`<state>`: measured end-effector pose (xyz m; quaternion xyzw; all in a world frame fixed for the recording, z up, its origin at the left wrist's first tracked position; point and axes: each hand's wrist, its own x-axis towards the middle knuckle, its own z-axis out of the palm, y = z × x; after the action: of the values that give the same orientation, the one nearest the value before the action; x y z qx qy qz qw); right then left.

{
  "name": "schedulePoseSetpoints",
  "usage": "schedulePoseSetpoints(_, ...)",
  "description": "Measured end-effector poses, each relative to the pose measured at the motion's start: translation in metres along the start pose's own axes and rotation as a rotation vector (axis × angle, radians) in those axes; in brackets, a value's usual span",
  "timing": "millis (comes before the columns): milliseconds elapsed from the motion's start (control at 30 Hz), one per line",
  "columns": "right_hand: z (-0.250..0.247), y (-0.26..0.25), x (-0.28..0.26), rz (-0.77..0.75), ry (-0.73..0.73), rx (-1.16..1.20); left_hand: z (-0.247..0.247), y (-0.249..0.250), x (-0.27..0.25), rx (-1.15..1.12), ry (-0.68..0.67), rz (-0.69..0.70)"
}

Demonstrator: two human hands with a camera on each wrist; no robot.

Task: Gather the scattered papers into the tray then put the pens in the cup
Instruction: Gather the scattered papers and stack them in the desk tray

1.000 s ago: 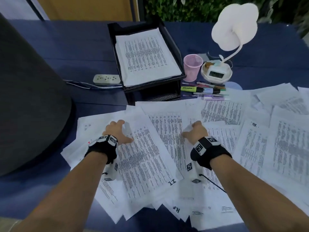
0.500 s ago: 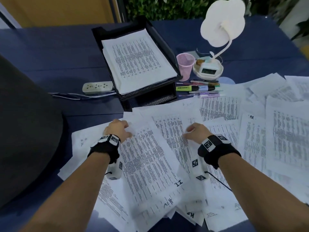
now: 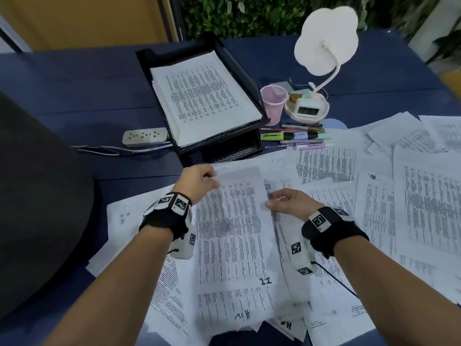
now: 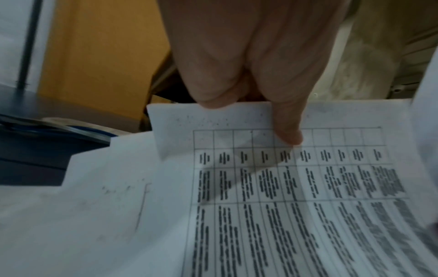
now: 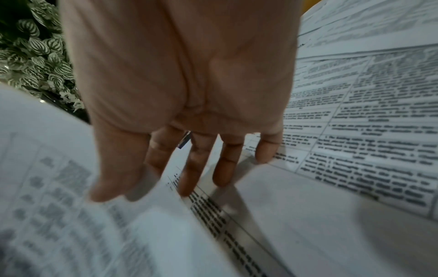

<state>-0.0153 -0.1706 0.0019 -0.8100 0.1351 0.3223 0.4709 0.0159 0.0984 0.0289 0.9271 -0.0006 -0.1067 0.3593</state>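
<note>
Printed papers (image 3: 411, 208) lie scattered over the blue table's near half. My left hand (image 3: 199, 179) pinches the far left corner of one printed sheet (image 3: 234, 221), thumb on top (image 4: 282, 123), and that end is raised off the pile. My right hand (image 3: 277, 201) pinches the same sheet's right edge between thumb and index finger (image 5: 151, 168); its other fingers lie straight. The black mesh tray (image 3: 219, 138) stands beyond, with a stack of papers in its top level. A pink mesh cup (image 3: 273, 103) stands right of the tray. Several pens and highlighters (image 3: 294, 136) lie in front of it.
A white desk lamp (image 3: 324, 38) with a clock base (image 3: 305, 109) stands right of the cup. A power strip (image 3: 144, 137) and its cable lie left of the tray. A large dark rounded object (image 3: 37, 196) fills the left side. Leafy plants are behind the table.
Both hands rested on the paper pile before. Now they have taken hold of the top sheet, and its far end has come up off the pile.
</note>
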Motion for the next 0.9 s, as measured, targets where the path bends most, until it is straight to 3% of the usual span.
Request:
schedulePoseSetpoints(167,-0.004,0.004,-0.004,-0.018,0.067,0.116,0.022,0.030,0.005,-0.065,0.002,0.176)
schedulePoseSetpoints(267,-0.016,0.009,-0.005,0.036,0.203,-0.003,0.033,0.018,0.013,-0.007,0.072,0.164)
schedulePoseSetpoints(333,-0.026,0.013,-0.002,0.085,0.283,-0.112,0.038,0.002,0.017,0.087,0.119,0.031)
schedulePoseSetpoints(433,-0.033,0.018,0.005,0.177,0.275,-0.196,0.042,-0.018,0.014,0.248,0.137,-0.298)
schedulePoseSetpoints(500,-0.034,0.018,0.008,0.199,0.272,-0.203,0.042,-0.024,0.012,0.219,0.142,-0.467)
schedulePoseSetpoints(567,-0.036,0.018,0.010,0.207,0.261,-0.218,0.043,-0.030,0.013,0.125,0.179,-0.523)
schedulePoseSetpoints(733,-0.044,0.019,0.013,0.206,0.229,-0.179,0.045,-0.032,0.009,-0.256,0.495,-0.324)
schedulePoseSetpoints(800,-0.047,0.020,0.011,0.200,0.220,-0.155,0.045,-0.031,0.007,-0.288,0.460,-0.275)
schedulePoseSetpoints(900,-0.047,0.019,0.010,0.193,0.221,-0.129,0.049,-0.034,0.011,-0.146,0.412,-0.245)
